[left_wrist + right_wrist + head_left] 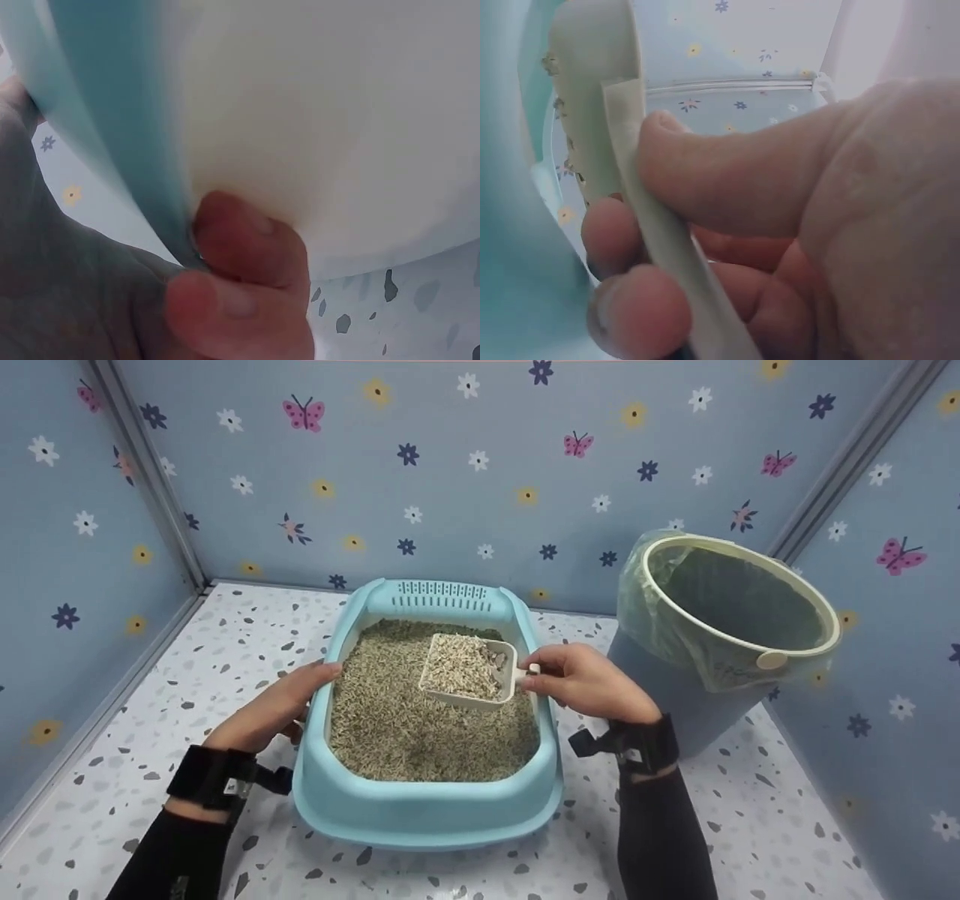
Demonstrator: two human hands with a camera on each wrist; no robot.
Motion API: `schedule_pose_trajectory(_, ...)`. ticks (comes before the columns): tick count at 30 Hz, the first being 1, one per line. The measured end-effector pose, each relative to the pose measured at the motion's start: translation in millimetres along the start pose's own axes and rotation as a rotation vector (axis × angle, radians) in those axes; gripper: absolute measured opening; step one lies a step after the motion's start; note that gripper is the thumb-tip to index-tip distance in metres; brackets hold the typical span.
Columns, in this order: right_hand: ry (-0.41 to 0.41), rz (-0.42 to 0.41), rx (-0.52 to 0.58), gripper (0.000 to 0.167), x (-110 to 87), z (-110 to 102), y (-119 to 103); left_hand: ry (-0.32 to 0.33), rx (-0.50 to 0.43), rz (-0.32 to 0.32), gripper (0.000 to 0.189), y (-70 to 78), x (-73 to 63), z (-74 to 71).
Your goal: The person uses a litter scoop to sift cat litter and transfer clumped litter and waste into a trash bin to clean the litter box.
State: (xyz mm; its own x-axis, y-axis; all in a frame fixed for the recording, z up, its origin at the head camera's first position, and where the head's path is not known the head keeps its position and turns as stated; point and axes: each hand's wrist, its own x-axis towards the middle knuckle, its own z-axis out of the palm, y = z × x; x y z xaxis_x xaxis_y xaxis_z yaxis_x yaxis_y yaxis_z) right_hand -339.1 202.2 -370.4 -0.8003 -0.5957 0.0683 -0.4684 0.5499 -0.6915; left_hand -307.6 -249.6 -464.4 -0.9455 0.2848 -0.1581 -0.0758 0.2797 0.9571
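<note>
A light blue litter box (427, 810) with a raised, slotted back holds a bed of greenish-brown pellet litter (427, 742). My left hand (274, 706) grips its left rim, thumb over the top; in the left wrist view two fingers (251, 251) curl under the rim's edge. The pale litter scoop (469, 703) is over the litter, heaped with lighter, crumbly litter (461, 664). Its handle (671, 251) is pinched by my right hand (589, 679) between thumb and fingers, above the box's right rim. Bits cling to the scoop's edge in the right wrist view.
A tall grey-blue trash bin (660, 690) stands to the right, with a cream ring (757, 641) holding a translucent green liner (637, 592). Flowered blue panels (480, 480) close off the back and both sides. The floor (225, 660) is white with grey specks.
</note>
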Motion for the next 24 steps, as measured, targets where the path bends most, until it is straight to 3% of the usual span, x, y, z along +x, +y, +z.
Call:
schedule_pose_trajectory(10, 0.071, 0.009, 0.022, 0.016, 3.8, -0.5, 2.0, 0.005, -0.012, -0.006, 0.080, -2.2, -0.5, 0.1)
schedule_pose_trajectory(16, 0.122, -0.027, -0.009, 0.016, 5.3, 1.2, 4.8, 0.003, -0.007, -0.016, 0.080, -3.2, 1.4, 0.8)
schedule_pose_trajectory(24, 0.129, -0.041, -0.018, 0.014, 7.5, 3.9, 5.5, 0.005, 0.015, -0.036, 0.076, 0.3, -1.1, 0.0)
